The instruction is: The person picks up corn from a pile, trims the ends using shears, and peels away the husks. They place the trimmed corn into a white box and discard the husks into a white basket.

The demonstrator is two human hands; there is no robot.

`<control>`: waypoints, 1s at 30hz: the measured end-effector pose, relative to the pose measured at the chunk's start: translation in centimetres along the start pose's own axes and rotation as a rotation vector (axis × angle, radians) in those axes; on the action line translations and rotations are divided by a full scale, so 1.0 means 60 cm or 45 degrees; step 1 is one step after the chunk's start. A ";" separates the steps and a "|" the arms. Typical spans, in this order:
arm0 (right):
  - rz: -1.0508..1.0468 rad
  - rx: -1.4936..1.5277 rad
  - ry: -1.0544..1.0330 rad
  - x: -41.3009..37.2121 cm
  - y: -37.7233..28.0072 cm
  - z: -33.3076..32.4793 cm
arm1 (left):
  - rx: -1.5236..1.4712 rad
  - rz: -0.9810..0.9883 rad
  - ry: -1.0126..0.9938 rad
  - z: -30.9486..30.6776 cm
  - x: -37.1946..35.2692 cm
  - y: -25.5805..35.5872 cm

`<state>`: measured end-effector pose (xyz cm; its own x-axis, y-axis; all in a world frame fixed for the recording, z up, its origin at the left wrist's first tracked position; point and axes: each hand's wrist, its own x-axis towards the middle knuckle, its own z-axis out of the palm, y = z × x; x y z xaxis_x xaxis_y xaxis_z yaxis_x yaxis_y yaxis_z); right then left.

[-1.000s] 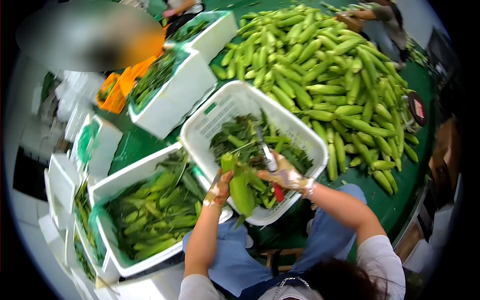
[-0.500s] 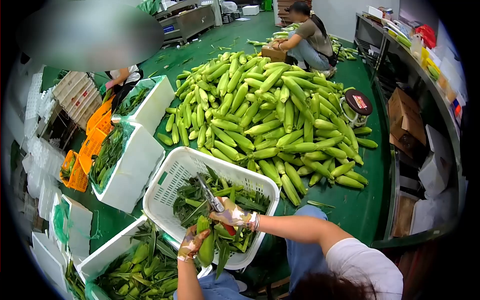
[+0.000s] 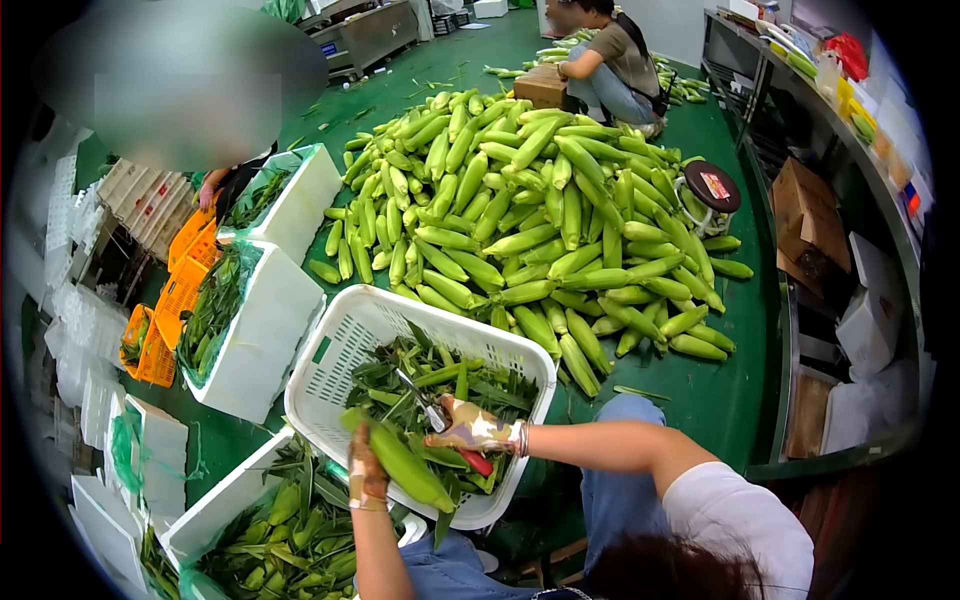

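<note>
- When I look far to the left, I see orange crates [image 3: 178,285] on the green floor [image 3: 720,400]. A white foam box [image 3: 275,330] full of green leaves sits just beside them.
- Low down on the left is a near foam box [image 3: 215,505] with husks and corn in it, right next to my left arm.
- My left hand [image 3: 367,478] is wrapped tight around one corn ear [image 3: 408,468]. The ear is green and in its husk. It lies slanted over the near edge of the white basket [image 3: 335,350].
- That basket is tipped toward me and holds cut leaves [image 3: 480,385].
- My right hand [image 3: 470,428] is closed around a knife [image 3: 425,400]. The red end of the handle sticks out under the hand. The blade points up and left over the leaves, just above the ear.
- Behind the basket is a big corn pile [image 3: 540,220] on the floor.
- Far back, another person [image 3: 615,60] crouches at the far edge of the pile, beside a brown box [image 3: 542,88].
- On the right, cardboard boxes [image 3: 805,215] sit under a long bench, well apart from my hands.
</note>
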<state>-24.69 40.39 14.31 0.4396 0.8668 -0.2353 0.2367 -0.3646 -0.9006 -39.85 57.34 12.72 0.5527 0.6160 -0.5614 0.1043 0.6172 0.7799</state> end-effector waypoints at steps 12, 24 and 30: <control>0.046 -0.253 0.230 0.010 -0.013 0.012 | 0.066 0.273 0.109 -0.005 -0.004 -0.023; -0.272 -0.383 0.237 0.032 0.059 0.042 | -0.312 0.450 0.429 -0.143 -0.050 0.112; -0.160 0.132 -0.188 0.009 0.019 0.047 | -0.380 0.267 0.282 -0.048 -0.027 0.076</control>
<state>-26.66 41.39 12.11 0.2786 0.9464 -0.1632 0.1876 -0.2203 -0.9572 -42.64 60.55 16.39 0.3424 0.8135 -0.4701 -0.2537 0.5618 0.7874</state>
